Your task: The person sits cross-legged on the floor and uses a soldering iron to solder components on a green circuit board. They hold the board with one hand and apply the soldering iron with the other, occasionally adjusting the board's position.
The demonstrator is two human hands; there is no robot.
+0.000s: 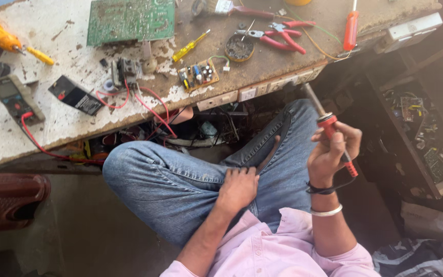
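Bench count: 2 screwdrivers – yellow [191,45], red [351,30]; 1 pr red pliers [277,35]; 2 circuit boards – lg green [130,20], sm [198,75]; 1 multimeter [15,97]; 1 soldering iron [329,125].

A worn counter [42,128], its white paint chipped down to brown wood, runs across the top under bright daylight. A strip of pale switches [262,90] lines its front edge. Below lies a dim grey floor [78,231], with a dark red woven seat [6,197] at the left.
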